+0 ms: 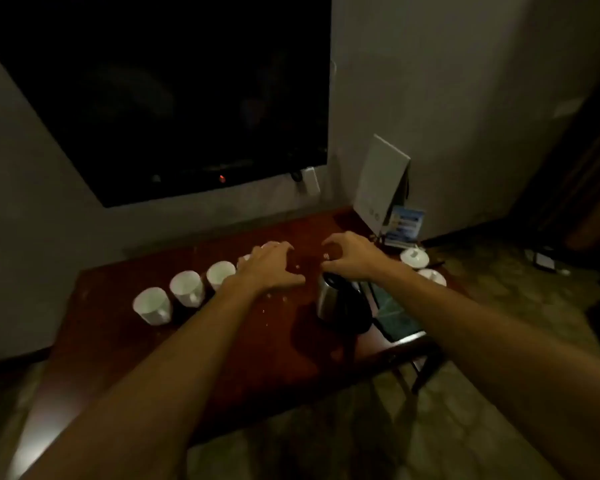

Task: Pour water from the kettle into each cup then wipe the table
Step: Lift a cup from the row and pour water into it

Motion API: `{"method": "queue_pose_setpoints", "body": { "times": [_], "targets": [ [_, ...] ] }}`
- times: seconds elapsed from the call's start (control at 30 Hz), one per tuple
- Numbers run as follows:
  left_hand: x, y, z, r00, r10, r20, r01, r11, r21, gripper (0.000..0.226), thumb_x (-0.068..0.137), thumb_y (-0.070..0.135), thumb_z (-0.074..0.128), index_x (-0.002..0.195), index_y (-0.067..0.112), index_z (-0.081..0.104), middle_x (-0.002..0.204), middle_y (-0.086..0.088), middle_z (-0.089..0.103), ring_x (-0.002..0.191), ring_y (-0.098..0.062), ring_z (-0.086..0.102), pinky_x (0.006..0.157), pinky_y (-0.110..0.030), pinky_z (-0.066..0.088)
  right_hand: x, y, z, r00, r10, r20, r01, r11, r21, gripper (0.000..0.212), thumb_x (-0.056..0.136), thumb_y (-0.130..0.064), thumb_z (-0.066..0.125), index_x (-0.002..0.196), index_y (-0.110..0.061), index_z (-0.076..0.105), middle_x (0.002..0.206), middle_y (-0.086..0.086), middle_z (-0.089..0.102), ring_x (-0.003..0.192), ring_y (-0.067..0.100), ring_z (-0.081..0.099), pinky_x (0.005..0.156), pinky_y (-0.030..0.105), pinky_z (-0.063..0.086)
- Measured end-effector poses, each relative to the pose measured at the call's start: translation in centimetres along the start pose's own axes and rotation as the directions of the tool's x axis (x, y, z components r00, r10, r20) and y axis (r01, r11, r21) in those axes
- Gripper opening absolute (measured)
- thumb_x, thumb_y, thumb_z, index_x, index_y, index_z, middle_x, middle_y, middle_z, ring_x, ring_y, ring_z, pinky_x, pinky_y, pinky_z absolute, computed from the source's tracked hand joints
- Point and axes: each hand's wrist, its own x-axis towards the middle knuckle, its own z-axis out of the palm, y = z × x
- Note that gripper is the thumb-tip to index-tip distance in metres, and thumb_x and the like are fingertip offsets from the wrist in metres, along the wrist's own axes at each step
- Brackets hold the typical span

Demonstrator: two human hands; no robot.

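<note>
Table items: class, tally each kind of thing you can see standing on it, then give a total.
White cups in the row: 5 (two partly hidden by the left hand)
Steel kettle: 1
White lidded cups at the right end: 2
Standing cards by the wall: 2
Total: 10

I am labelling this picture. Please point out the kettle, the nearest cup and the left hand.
kettle (329, 301), head view, on its steel side wall.
nearest cup (152, 305), head view, on its white inside.
left hand (267, 268), head view, on the back of the hand.
</note>
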Motion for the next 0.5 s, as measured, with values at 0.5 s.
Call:
{"method": "queue_pose_setpoints", "body": {
  "times": [0.5],
  "targets": [
    [4.9, 1.4, 12.2, 0.974, -0.011, 0.227, 0.009, 1.000, 0.010, 0.078, 0.086, 0.054, 0.061, 0.150, 0.034, 0.020, 0.154, -0.009, 0.028, 0.139, -0.036, 0.029, 0.110, -0.061, 0.022, -0.1, 11.3, 11.0, 0.941, 0.338, 0.021, -0.317, 0.858, 0.403, 0.059, 0.084, -0.054, 0.068, 0.129, -0.023, 0.045, 0.124, 0.006, 0.058, 0.110, 0.031, 0.061, 0.093, 0.056, 0.053]
  ]
}}
